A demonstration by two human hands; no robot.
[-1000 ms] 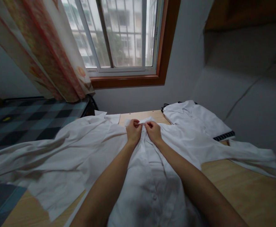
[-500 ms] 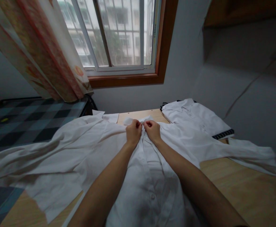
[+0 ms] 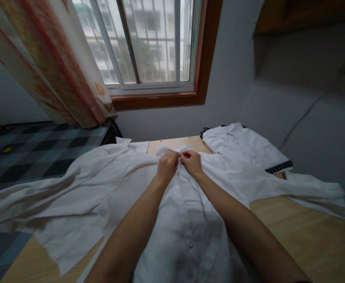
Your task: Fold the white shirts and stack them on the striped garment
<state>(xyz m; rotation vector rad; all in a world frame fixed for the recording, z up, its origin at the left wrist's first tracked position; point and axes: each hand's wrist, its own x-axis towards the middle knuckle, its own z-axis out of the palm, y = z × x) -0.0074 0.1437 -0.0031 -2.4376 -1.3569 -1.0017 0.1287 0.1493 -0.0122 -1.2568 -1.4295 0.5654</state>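
A white buttoned shirt [image 3: 190,220] lies across the wooden table, its sleeve spread out to the right and its front placket running down the middle. Near its collar, my left hand [image 3: 168,164] is closed on the cloth at the top of the placket. My right hand [image 3: 190,162] pinches the same spot from the other side, fingertips nearly touching those of the left. The button or small part between the fingertips is hidden. Another white garment [image 3: 113,177] is spread at the left, its sleeve reaching past the table edge.
Folded white and striped clothes [image 3: 240,145] are stacked at the table's back right. The wooden table [image 3: 308,236] shows bare at the right. A checkered surface [image 3: 42,153] stands at the left under a curtain [image 3: 51,63]. Behind is a barred window [image 3: 148,47].
My left hand has turned slightly, its fingers curling further over the cloth at the collar. My right hand has hardly moved, and the garments lie almost as before.
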